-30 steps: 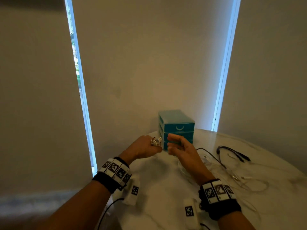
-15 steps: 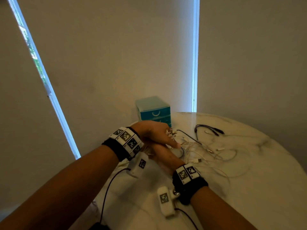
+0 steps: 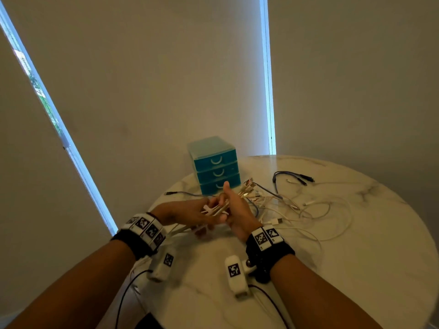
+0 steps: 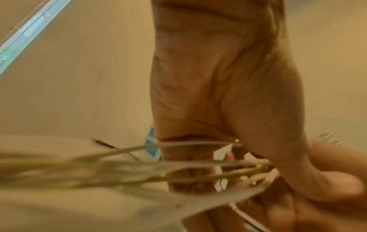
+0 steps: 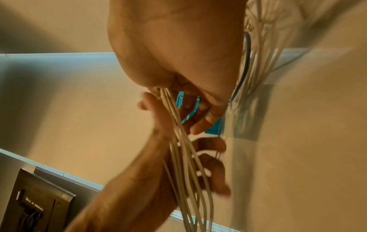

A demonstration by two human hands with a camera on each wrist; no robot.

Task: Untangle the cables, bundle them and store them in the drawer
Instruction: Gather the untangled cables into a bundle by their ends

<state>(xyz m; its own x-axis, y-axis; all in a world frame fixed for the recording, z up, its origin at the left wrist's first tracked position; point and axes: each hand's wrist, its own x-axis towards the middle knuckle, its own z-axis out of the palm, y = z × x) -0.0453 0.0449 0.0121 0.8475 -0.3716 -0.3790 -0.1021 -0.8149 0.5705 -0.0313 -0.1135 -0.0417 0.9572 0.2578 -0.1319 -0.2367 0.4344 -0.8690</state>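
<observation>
A bunch of white cables (image 3: 216, 209) runs between my two hands above the near side of the round marble table (image 3: 356, 269). My left hand (image 3: 190, 213) grips the bunch from the left, and my right hand (image 3: 234, 210) curls round it with the thumb pointing up. Several connector ends (image 3: 248, 186) stick out past the right hand. In the right wrist view the white cables (image 5: 178, 125) pass out of my right hand (image 5: 178, 47) and across the left palm. The left wrist view shows the cables (image 4: 198, 164) blurred. The teal drawer unit (image 3: 215, 167) stands behind, all drawers closed.
Loose white cables (image 3: 316, 210) sprawl over the table to the right of my hands. A dark cable (image 3: 292, 179) lies further back on the right, and another dark cable end (image 3: 173, 193) lies left of the drawer unit. Blinds and a wall stand behind the table.
My hands have come down and back from in front of the drawer unit. Both now hold the white cable bunch between them, where earlier the left hand held only connector ends.
</observation>
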